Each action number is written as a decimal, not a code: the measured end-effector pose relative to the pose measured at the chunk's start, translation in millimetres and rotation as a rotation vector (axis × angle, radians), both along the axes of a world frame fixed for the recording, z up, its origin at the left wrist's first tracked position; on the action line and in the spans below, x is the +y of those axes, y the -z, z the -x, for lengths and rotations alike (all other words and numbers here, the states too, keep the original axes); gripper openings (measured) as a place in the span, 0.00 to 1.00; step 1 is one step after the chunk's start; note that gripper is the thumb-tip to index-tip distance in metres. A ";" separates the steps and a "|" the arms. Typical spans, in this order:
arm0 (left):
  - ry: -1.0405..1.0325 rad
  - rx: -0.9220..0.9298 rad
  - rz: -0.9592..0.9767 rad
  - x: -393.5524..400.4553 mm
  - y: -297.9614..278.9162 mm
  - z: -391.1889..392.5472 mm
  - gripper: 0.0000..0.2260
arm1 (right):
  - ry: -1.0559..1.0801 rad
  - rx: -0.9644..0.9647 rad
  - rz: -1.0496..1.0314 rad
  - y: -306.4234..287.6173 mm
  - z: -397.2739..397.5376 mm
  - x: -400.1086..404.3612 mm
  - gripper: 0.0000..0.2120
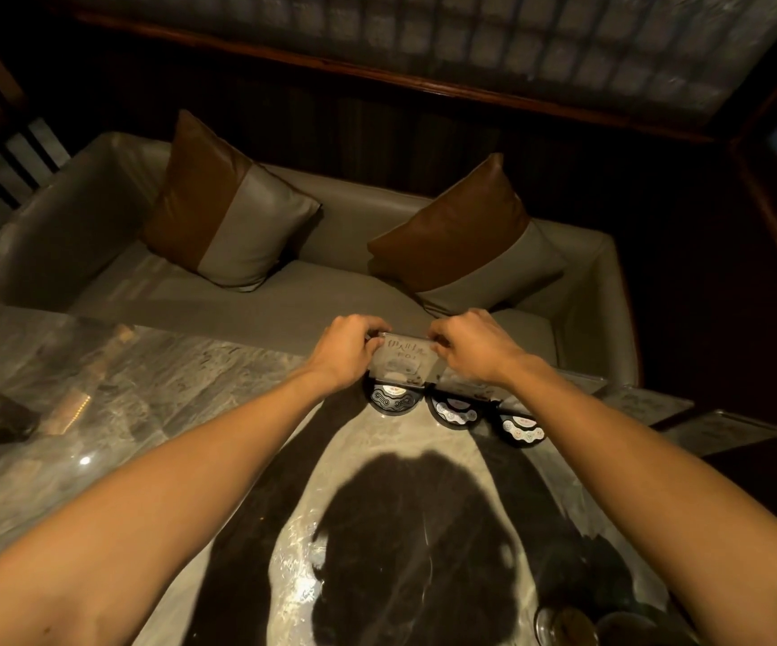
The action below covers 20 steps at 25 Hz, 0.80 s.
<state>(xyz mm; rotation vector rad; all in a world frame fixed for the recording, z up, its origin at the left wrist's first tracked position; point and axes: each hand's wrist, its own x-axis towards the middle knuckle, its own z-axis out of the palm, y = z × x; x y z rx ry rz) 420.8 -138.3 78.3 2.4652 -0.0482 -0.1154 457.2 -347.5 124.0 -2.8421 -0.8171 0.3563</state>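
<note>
A clear acrylic table sign (403,361) with printed characters stands upright at the far edge of the marble table (153,375). My left hand (347,349) pinches its left upper corner and my right hand (468,347) pinches its right upper corner, both with curled fingers. The sign rises from a round black call-button base (393,399). Two more round black button bases, one (457,410) in the middle and another (522,428) to the right, sit in a row beside it.
A beige sofa (312,291) with two brown-and-grey cushions, one (223,202) on the left and one (465,235) on the right, stands just behind the table. A dark object (2,419) lies at the table's left edge. Glassware (563,624) sits at the lower right. Dark wood walls surround the booth.
</note>
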 end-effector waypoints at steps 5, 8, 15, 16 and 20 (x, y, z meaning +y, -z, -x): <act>0.024 0.014 -0.029 -3.7 -1.5 -3.1 0.11 | 0.041 0.020 -0.020 4.9 -1.0 -5.2 0.08; 0.026 0.024 -0.042 -1.7 -0.6 -5.1 0.11 | 0.065 0.040 -0.016 9.5 -3.0 -4.2 0.09; 0.056 0.052 -0.080 -1.7 -2.4 -4.2 0.15 | 0.040 0.041 -0.005 12.9 7.6 -0.5 0.08; 0.059 0.040 -0.071 -1.5 -0.1 -5.1 0.15 | 0.045 0.044 -0.027 17.0 7.7 -1.6 0.07; 0.043 0.065 -0.060 -1.3 0.9 -6.4 0.15 | 0.085 0.099 -0.088 20.1 7.1 -4.6 0.07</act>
